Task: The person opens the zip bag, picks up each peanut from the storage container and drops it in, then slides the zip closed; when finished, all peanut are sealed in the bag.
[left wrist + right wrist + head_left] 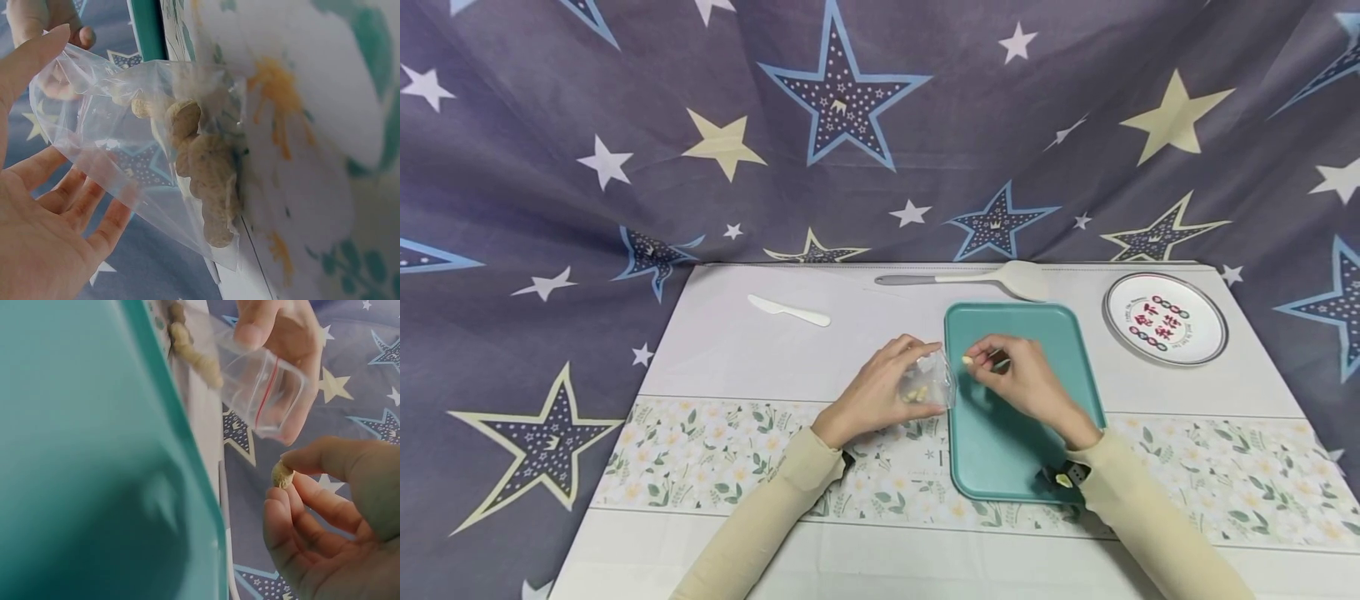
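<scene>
My left hand (880, 385) holds a clear zip bag (934, 373) by its sides, thumb and fingers spread around its mouth. Several peanuts in their shells (209, 169) lie at the bottom of the bag in the left wrist view. A red line runs along the bag's seal in the right wrist view. Beside the bag's mouth, my right hand (1026, 379) pinches a single peanut (283, 475) between thumb and fingertips. Under the right hand lies a teal tray (1000, 467), and the bag overlaps its left edge in the head view.
A white plastic knife (790, 311) lies at the back left. Behind the tray is a spatula (1022, 281) with a grey handle. A white plate (1206, 329) with red characters sits at the right. A starry cloth (925, 175) hangs along the table's back edge.
</scene>
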Demonstrator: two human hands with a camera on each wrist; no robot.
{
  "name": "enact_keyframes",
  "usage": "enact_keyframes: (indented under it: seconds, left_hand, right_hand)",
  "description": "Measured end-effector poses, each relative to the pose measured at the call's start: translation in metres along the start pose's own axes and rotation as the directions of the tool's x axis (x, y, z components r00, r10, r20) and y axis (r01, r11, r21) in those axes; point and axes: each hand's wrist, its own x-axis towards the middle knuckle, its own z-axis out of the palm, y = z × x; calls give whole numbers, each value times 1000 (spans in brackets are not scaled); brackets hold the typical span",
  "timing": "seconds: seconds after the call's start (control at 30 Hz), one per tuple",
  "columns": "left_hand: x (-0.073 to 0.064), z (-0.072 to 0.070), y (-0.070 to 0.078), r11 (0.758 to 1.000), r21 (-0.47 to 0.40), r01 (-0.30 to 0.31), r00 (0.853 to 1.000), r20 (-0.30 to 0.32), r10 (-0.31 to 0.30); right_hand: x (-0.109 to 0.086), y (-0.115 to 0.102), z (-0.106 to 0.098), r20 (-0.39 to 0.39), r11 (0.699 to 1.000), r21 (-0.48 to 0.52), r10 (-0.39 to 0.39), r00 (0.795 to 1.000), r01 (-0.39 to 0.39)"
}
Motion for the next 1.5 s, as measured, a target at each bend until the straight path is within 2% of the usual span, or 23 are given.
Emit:
enact_keyframes:
  seconds: [0.3, 0.67, 1.17, 1.5]
  left_hand:
    - [1, 2, 0, 1000, -17, -13, 1000, 0, 13]
    - [2, 4, 1, 999, -14, -31, 1000, -4, 31]
    - [5, 6, 1, 999, -6, -37, 999, -9, 37]
    - [5, 7, 0, 1000, -14, -19, 1000, -6, 19]
  right_hand:
    - [-4, -15, 5, -4, 1000, 13, -23, 1000, 23]
    - [-4, -20, 14, 45, 999, 41, -31, 999, 29]
    - [-2, -19, 18, 27, 998, 6, -67, 997, 67]
    - [-4, -14, 16, 10, 998, 27, -56, 998, 56]
